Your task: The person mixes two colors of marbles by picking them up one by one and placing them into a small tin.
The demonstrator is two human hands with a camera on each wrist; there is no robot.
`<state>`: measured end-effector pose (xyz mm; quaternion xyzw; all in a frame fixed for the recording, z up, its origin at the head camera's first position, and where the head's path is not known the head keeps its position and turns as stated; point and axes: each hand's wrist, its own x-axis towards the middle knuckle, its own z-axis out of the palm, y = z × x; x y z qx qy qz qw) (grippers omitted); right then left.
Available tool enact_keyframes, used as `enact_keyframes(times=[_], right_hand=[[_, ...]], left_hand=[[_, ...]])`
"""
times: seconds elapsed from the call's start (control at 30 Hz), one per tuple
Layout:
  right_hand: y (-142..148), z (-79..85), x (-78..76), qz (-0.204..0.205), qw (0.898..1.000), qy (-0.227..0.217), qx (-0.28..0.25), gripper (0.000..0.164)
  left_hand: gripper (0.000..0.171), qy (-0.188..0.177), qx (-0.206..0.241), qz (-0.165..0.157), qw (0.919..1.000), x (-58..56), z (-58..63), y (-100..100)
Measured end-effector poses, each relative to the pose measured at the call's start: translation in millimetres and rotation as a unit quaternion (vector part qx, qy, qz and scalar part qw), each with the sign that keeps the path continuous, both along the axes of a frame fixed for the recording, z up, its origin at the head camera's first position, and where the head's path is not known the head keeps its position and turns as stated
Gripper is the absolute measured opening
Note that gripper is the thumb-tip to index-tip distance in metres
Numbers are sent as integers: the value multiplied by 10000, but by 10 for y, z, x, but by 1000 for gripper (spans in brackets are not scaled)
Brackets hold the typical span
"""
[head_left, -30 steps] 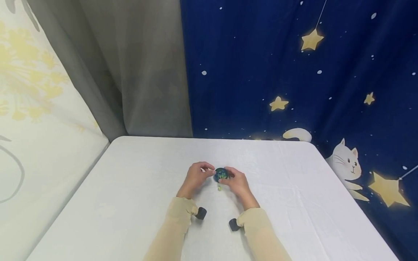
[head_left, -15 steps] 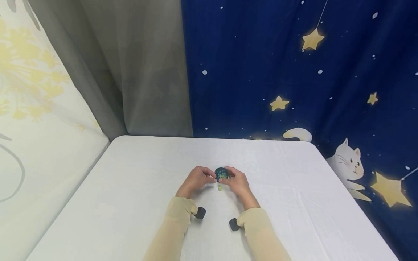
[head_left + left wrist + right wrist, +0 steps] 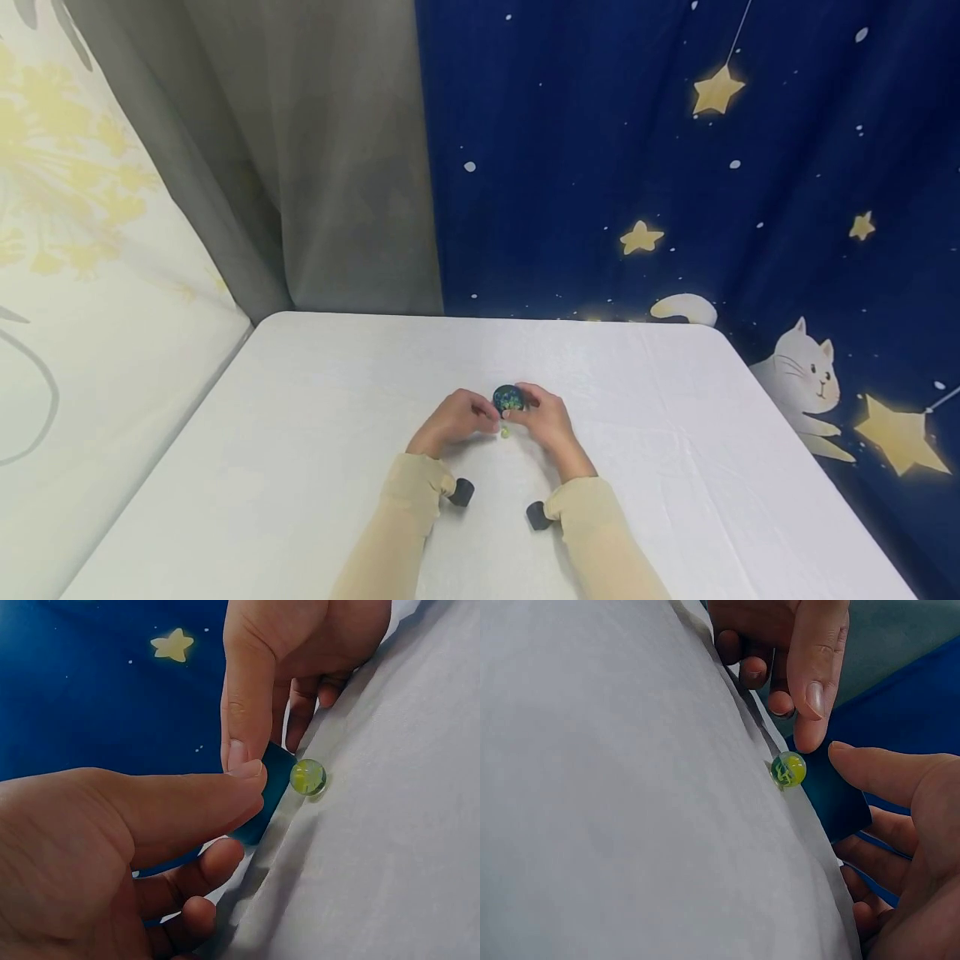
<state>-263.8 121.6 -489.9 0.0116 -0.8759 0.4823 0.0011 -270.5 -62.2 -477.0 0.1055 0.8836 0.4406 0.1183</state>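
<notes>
A small teal cup-like container [image 3: 507, 397] stands on the table; its top looks mottled green and blue in the head view, too small to make out. My right hand [image 3: 547, 418] holds it from the right, thumb in front and fingers round the far side. A clear glass marble with yellow-green swirls [image 3: 308, 778] lies on the cloth just in front of the container. Left of both is my left hand [image 3: 457, 418], its thumb and forefinger extended beside the container. Those fingertips [image 3: 810, 735] come close to the marble [image 3: 788, 770] and appear apart from it.
A white cloth covers the table [image 3: 315, 433]. Behind it hang a grey curtain [image 3: 352, 167] and a dark blue curtain [image 3: 555, 167] with stars and a cat. Black wrist cameras [image 3: 537, 516] jut inward from both cuffs.
My left hand has come down and nearer along the container's left side, its fingertips now level with the marble. The right hand and container have stayed in place.
</notes>
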Motion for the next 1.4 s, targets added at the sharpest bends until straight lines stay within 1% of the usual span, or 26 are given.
enact_keyframes(times=[0.07, 0.3, 0.43, 0.6, 0.77, 0.9, 1.03, 1.17, 1.4], right_hand=[[0, 2, 0, 12, 10000, 8, 29, 55], [0, 8, 2, 16, 10000, 55, 62, 54], [-1, -5, -2, 8, 9999, 62, 98, 55], [-4, -9, -5, -25, 9999, 36, 124, 55], [-4, -8, -7, -30, 9999, 66, 102, 54], [-2, -2, -7, -6, 9999, 102, 95, 53], [-1, 9, -5, 1, 9998, 127, 135, 53], [-4, 15, 3, -11, 9999, 98, 126, 53], [-10, 21, 12, 20, 9998, 111, 147, 53]], left_hand=[[8, 2, -11, -8, 10000, 8, 2, 2], [8, 72, -90, -218, 9997, 26, 1, 20], [7, 135, -114, -232, 9996, 31, -17, 38], [8, 267, -278, -174, 9991, 44, -37, 68], [12, 445, -600, 27, 9972, 63, -44, 120], [15, 458, -878, 204, 9949, 76, -34, 168], [15, 497, -1035, 259, 9930, 85, -17, 191], [15, 528, -1025, 253, 9930, 98, -6, 194], [12, 576, -832, 145, 9948, 103, -25, 165]])
